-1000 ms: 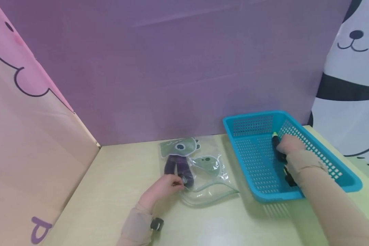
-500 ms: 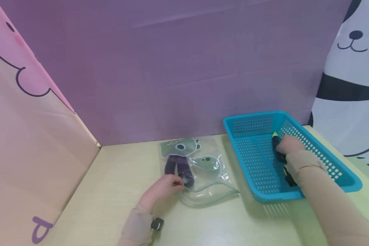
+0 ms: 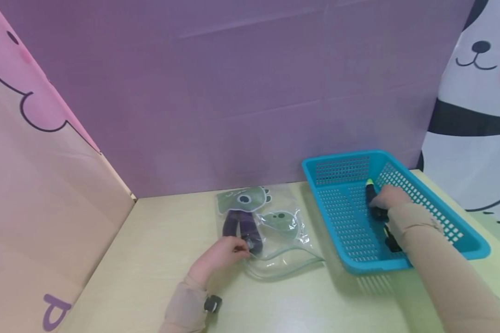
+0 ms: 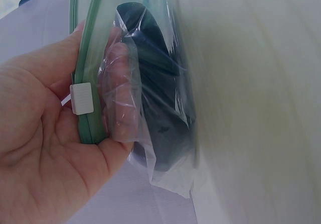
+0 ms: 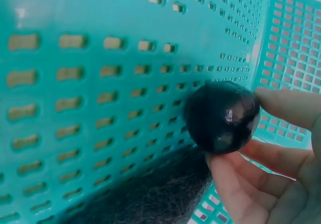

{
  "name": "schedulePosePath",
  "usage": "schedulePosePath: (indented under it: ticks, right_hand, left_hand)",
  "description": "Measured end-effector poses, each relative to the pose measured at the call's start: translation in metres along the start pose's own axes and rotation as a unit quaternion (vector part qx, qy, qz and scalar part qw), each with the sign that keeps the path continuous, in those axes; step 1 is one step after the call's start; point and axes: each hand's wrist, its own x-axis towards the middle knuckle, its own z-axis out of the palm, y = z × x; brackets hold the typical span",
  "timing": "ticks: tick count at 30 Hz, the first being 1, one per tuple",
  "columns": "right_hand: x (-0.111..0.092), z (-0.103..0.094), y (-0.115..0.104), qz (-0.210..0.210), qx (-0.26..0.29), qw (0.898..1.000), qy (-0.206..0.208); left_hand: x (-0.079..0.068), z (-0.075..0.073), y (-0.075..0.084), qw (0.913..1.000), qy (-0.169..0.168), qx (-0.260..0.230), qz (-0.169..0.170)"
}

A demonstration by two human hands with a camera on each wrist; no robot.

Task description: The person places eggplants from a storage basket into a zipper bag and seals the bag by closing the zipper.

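In the head view the light is soft and rather even, seemingly from above, and the purple wall [image 3: 233, 92] looks dim. The basket [image 3: 379, 266] throws a lattice shadow on the table [image 3: 158, 245], which has a pale shine near the lower edge. The bag [image 3: 275, 245] shows white glints. The left wrist view is cool and hazy, the table blurred. In the right wrist view, glare marks the round black thing [image 5: 218, 126].
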Motion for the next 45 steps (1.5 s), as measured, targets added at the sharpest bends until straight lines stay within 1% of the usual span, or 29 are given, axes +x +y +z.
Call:
schedulePosePath:
  ticks: [5, 12, 15, 22, 28, 36, 43, 45]
  right_hand:
    - [0.0014, 0.0009, -0.0005, 0.007, 0.005, 1.0, -0.022]
    - [0.007, 0.005, -0.0001, 0.044, 0.051, 0.996, -0.065]
    - [0.008, 0.0055, -0.0004, 0.057, 0.055, 0.994, -0.082]
    - [0.0072, 0.0037, -0.0031, 0.065, 0.044, 0.991, -0.11]
    - [0.0058, 0.0024, -0.0047, 0.076, 0.043, 0.989, -0.118]
    - [0.0055, 0.0028, -0.0046, 0.092, 0.063, 0.986, -0.127]
    - [0.0074, 0.0026, -0.0037, 0.095, 0.058, 0.985, -0.135]
    - [0.0071, 0.0025, -0.0057, 0.103, 0.056, 0.983, -0.139]
  left_hand:
    - [0.0, 0.0, 0.0002, 1.0, 0.001, -0.001, 0.0]
    - [-0.0013, -0.0002, 0.0011, 1.0, 0.001, -0.004, -0.004]
    - [-0.0015, -0.0002, 0.0007, 1.0, 0.002, -0.003, -0.003]
    - [-0.0022, -0.0008, 0.0011, 1.0, 0.003, -0.002, -0.005]
    - [-0.0007, -0.001, -0.0001, 1.0, 0.001, -0.001, -0.006]
    - [0.0006, -0.0006, -0.0023, 1.0, -0.001, 0.003, 0.0]
    - [0.0008, -0.0004, -0.0016, 0.9999, -0.001, 0.009, 0.005]
    - [0.0003, -0.0004, -0.0005, 0.9999, -0.002, 0.009, 0.007]
